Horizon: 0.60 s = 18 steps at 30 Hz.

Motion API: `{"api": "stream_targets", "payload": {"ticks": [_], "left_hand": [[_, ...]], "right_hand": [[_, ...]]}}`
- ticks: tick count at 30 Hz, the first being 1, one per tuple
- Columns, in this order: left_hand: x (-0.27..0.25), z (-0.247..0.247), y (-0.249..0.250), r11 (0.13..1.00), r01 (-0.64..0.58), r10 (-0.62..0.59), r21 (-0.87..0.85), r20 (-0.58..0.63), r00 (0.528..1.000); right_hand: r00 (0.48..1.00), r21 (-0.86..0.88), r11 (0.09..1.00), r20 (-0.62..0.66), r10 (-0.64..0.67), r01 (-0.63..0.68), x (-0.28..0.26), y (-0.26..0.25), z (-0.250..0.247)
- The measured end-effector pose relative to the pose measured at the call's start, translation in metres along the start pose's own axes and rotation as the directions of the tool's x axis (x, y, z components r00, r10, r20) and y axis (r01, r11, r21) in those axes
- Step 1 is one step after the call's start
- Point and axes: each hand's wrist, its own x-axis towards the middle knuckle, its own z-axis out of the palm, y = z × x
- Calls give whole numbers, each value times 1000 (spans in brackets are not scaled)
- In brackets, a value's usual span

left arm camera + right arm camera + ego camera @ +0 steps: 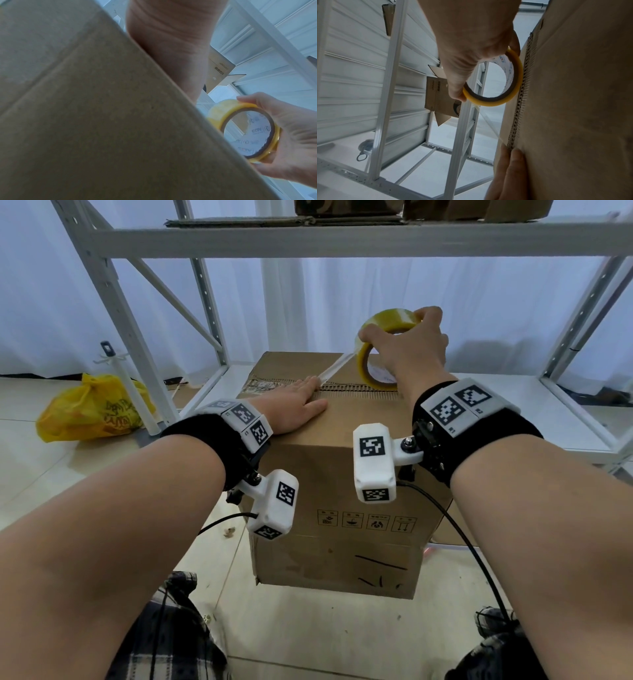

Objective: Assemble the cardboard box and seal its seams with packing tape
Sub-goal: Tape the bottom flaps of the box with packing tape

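White shelving and curtains were seen behind a box (342,474) standing on the floor.
Tape (337,368) was pinned at the top seam by the flat, unclenched left hand (294,405); the roll (383,350) was clasped by the right hand (411,347), rightward along the seam. Only the right wrist view showed the strand meeting cardboard.

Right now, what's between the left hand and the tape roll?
A pulled-out tape strip runs from the left hand up to the tape roll over the box seam; head view shows it.
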Motion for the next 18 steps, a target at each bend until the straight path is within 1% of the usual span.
{"api": "stream_targets", "payload": {"ticks": [3, 8, 13, 15, 18], "left_hand": [[1, 1, 1, 1000, 2, -2, 20, -4, 1000], [5, 1, 5, 997, 25, -26, 79, 9, 1000], [12, 3, 17, 986, 54, -56, 155, 11, 998], [14, 5, 26, 986, 32, -34, 163, 13, 999], [15, 9, 43, 991, -16, 13, 130, 28, 1000]], "right_hand": [[1000, -61, 998, 13, 14, -13, 2, 7, -6], [993, -204, 975, 90, -75, 92, 6, 14, -12], [988, -251, 959, 114, -102, 128, 9, 16, -13], [987, -280, 950, 116, -108, 137, 9, 16, -10], [983, -371, 913, 127, -133, 172, 8, 16, -2]]}}
